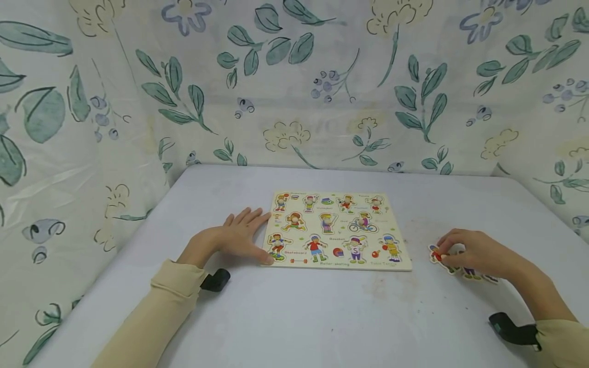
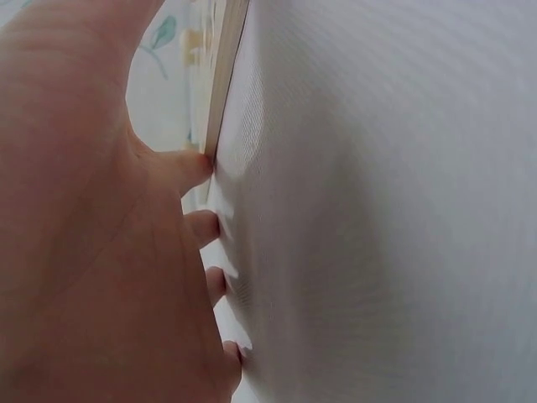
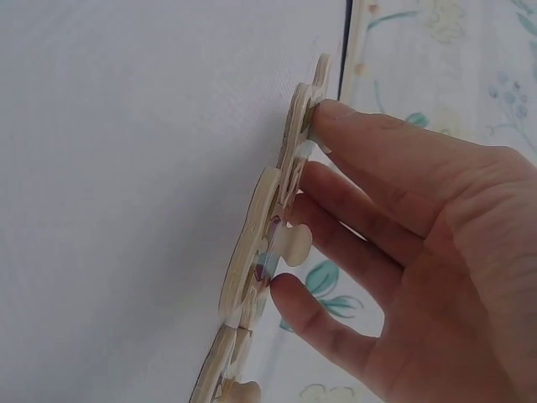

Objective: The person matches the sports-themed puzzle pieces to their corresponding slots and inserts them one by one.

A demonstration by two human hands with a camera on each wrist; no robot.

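A wooden knob-puzzle board [image 1: 312,227] printed with sports figures lies flat on the table. My left hand [image 1: 239,237] rests spread at its left edge, the thumb against the lower left corner. In the left wrist view those fingertips touch the table beside the board's edge [image 2: 225,84]. To the right of the board, my right hand [image 1: 483,253] pinches a red figure puzzle piece [image 1: 434,253] between thumb and fingers; the exact grip is partly hidden. More puzzle pieces [image 1: 471,275] lie overlapping under that hand. One piece's wooden knob [image 3: 295,243] shows in the right wrist view.
The white table [image 1: 299,317] ends at a flower-patterned cloth [image 1: 294,102] behind and at the sides. Black devices are worn at the left wrist [image 1: 216,280] and the right wrist [image 1: 511,328].
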